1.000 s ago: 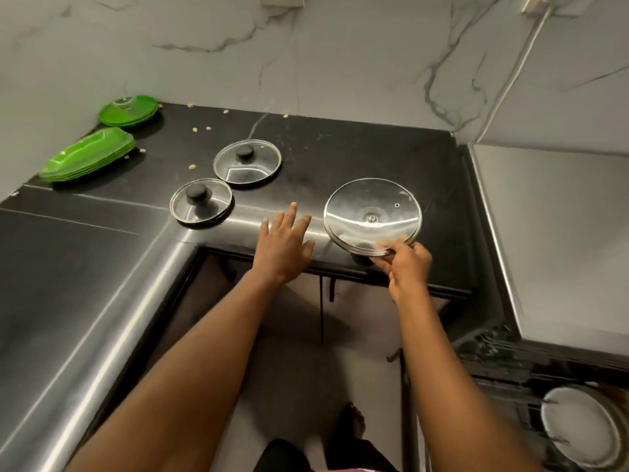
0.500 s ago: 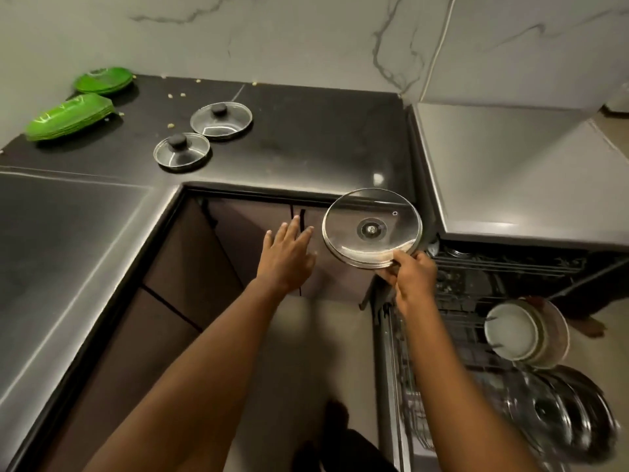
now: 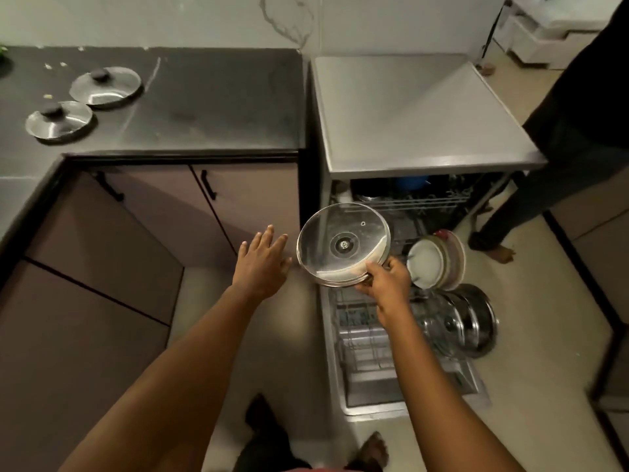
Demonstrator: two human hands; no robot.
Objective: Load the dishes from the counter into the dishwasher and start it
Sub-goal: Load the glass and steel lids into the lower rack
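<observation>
Moved off the counter (image 3: 211, 107), the glass lid (image 3: 343, 245) now hangs over the open dishwasher (image 3: 374, 338) rack, its lower rim pinched in the right hand (image 3: 386, 279). Left hand (image 3: 260, 264) stays spread, holding nothing.

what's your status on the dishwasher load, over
Right hand grips glass lid by its rim, over open dishwasher's lower rack. Left hand open, empty. Two smaller lids on counter. Plates and pots fill rack's right side.

bystander (image 3: 578, 124) cropped (right edge), upper rack (image 3: 413, 198) murky
</observation>
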